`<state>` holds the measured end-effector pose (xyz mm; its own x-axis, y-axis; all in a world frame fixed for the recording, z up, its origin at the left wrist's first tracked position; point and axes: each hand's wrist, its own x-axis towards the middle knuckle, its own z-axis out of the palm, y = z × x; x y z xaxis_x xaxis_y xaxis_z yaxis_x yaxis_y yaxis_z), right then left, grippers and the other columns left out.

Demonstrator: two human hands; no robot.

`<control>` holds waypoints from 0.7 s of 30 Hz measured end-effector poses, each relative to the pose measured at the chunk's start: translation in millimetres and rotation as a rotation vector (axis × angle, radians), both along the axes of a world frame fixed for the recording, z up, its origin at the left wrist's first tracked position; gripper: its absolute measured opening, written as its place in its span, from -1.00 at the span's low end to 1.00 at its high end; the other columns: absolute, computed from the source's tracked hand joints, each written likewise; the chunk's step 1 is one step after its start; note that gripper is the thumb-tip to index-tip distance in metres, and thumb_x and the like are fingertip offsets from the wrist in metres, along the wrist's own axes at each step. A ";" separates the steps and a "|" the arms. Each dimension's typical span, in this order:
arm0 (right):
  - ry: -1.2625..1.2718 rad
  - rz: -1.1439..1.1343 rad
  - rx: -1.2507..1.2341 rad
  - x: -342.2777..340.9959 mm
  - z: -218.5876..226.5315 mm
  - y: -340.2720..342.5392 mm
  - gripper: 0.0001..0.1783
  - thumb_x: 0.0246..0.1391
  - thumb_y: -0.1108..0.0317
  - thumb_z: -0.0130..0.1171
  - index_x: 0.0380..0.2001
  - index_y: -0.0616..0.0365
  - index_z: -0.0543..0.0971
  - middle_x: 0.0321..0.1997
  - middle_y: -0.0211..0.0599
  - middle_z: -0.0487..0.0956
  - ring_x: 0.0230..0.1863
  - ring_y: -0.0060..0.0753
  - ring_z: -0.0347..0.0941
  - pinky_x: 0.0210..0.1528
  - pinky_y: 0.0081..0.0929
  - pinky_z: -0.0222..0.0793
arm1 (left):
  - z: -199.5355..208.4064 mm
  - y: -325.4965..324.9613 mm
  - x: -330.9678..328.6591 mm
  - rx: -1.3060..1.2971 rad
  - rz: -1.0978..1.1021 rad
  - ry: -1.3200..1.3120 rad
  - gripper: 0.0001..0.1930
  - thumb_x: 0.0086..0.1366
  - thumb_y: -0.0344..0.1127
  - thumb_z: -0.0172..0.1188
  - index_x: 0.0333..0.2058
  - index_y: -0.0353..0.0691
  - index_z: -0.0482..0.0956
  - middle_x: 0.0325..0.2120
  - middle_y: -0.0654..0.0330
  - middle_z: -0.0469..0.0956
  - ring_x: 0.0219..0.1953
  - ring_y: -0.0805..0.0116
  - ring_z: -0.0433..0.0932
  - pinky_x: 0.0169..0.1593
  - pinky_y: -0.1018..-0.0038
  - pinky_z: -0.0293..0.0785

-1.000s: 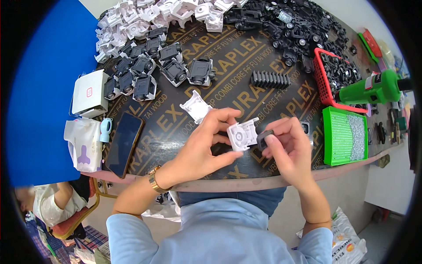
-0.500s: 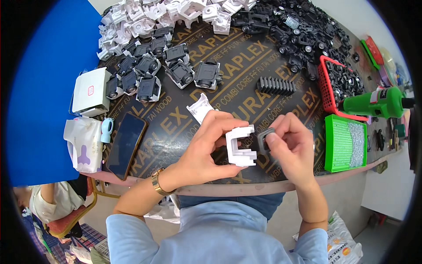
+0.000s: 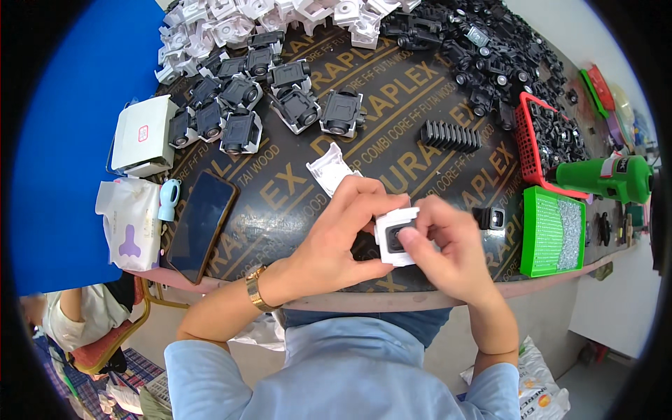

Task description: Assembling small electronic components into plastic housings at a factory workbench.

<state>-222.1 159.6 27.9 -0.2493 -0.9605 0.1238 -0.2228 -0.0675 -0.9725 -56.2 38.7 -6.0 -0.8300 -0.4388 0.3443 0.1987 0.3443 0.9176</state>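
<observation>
A white plastic housing [image 3: 387, 257] is gripped by my left hand [image 3: 336, 238], fingers over its top and thumb beneath. My right hand [image 3: 451, 255] meets it from the right, thumb pressed on a small black square frame [image 3: 394, 239] that sits within the housing's opening. The right fingertips curl round behind the housing's edge and are partly hidden. Just beyond my left hand lies another white plastic piece [image 3: 330, 170]. To the right of my right hand a black part with a square window [image 3: 495, 218] rests on the table.
Black-and-white assemblies [image 3: 240, 133] stand at left, below a heap of white housings [image 3: 231, 24]. A black row of parts [image 3: 451, 136] lies right of centre. Black parts pile up [image 3: 483, 63] behind a red basket [image 3: 526, 147], green tray [image 3: 530, 238] and green power tool [image 3: 605, 178]. A phone [image 3: 201, 227] lies left.
My right hand has moved left, bringing the black frame from beside the white housing into its opening. The housing has turned in my left hand. The whole view has shifted slightly.
</observation>
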 end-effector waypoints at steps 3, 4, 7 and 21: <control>0.125 0.060 0.021 1.4 4.9 -0.5 -0.73 0.23 0.43 0.19 -0.52 0.24 0.40 -0.59 -0.32 0.40 -0.60 -0.54 0.30 -0.56 -0.51 0.20 | 5.6 -0.6 3.9 -0.184 0.008 -0.064 -0.21 -0.12 -0.52 0.43 0.19 -0.17 0.41 0.00 0.06 0.32 -0.03 0.14 0.50 -0.02 0.32 0.52; 0.140 0.041 0.017 1.1 3.2 0.5 -0.76 0.23 0.44 0.19 -0.49 0.26 0.42 -0.56 -0.27 0.42 -0.57 -0.43 0.34 -0.52 -0.45 0.23 | 8.3 1.6 3.1 -0.185 0.007 -0.060 -0.21 -0.12 -0.52 0.43 0.19 -0.17 0.41 0.00 0.06 0.32 -0.03 0.14 0.50 -0.02 0.32 0.52; 0.301 0.075 -0.072 2.4 -0.3 1.5 -0.85 0.20 0.46 0.17 -0.42 0.30 0.47 -0.46 -0.13 0.44 -0.45 -0.09 0.41 -0.41 -0.29 0.32 | 6.9 9.7 -0.5 -0.275 0.048 -0.072 -0.22 -0.06 -0.50 0.40 0.22 -0.17 0.35 0.01 0.00 0.39 0.02 -0.05 0.48 0.05 0.20 0.50; 0.751 -0.424 0.365 -81.1 16.6 72.3 -0.87 0.22 0.58 0.01 -0.18 0.26 0.49 -0.31 -0.05 0.48 -0.25 0.05 0.50 -0.18 -0.25 0.41 | 1.2 18.8 0.1 -0.414 0.021 -0.224 -0.45 -0.03 -0.46 0.46 -0.04 -0.31 0.43 0.02 0.00 0.38 -0.01 -0.04 0.40 0.07 0.20 0.42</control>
